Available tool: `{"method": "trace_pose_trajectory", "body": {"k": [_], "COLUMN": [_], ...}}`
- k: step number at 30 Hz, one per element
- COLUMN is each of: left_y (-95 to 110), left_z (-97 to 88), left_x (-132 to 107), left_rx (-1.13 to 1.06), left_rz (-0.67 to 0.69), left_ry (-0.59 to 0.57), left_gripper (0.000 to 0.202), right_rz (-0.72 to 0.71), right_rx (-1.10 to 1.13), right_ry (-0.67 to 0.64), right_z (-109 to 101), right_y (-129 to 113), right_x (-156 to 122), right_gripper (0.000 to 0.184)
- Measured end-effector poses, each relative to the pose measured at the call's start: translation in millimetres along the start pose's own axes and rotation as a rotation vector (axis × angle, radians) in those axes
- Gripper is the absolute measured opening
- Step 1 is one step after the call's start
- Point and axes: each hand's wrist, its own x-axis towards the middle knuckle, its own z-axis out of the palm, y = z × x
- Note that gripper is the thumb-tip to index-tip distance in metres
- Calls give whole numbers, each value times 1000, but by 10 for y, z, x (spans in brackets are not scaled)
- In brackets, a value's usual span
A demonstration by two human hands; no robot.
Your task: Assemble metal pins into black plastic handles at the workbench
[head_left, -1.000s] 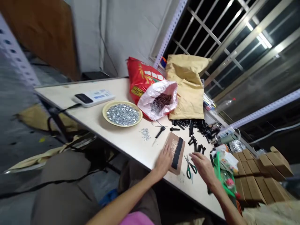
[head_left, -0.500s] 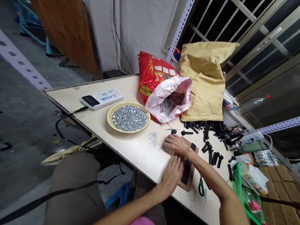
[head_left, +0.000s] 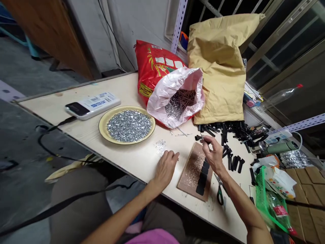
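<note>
My left hand (head_left: 166,168) rests on the pale table (head_left: 137,162) beside a small scatter of tiny silver washers (head_left: 160,147), its relaxed fingers holding nothing I can see. My right hand (head_left: 213,155) pinches a thin metal nail (head_left: 202,137) between thumb and finger above the far end of a brown board (head_left: 189,176). Fine silver bits and a row of black strips (head_left: 202,178) lie on that board. Loose black plastic pieces (head_left: 228,134) spread just beyond my right hand, and green-handled scissors (head_left: 219,193) lie under my right wrist.
A yellow-rimmed plate (head_left: 103,125) heaped with washers, a white bag of nails (head_left: 162,101), a red sack (head_left: 152,61), a kraft paper bag (head_left: 218,67) and a white device (head_left: 91,105) stand along the table. A green basket (head_left: 261,196) and cardboard boxes (head_left: 304,186) sit at right.
My right hand has lifted off the board toward the black pieces and now pinches a nail. My left hand has slid left off the board, leaving it more visible.
</note>
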Motion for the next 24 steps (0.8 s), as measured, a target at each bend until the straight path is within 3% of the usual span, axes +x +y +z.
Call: {"method": "trace_pose_trajectory", "body": {"k": [3, 8, 12, 18, 24], "left_y": [-82, -240, -271, -190, -175], "left_z": [-6, -88, -167, -217, -202], "left_x": [69, 50, 53, 101, 120], "left_rx": [37, 35, 78, 172, 136], "left_rz": [2, -96, -142, -196, -185], "left_ry": [-64, 0, -106, -223, -185], "left_gripper": [28, 27, 25, 26, 26], "right_rz": [166, 320, 399, 408, 391], "right_rx": [63, 118, 175, 237, 231], "right_ry": [-36, -122, -174, -194, -190], "right_z": [-93, -201, -226, -240, -275], "right_y": [-13, -6, -32, -93, -132], "right_x": [-268, -654, -799, -874, -969], "right_gripper": [25, 32, 29, 26, 24]}}
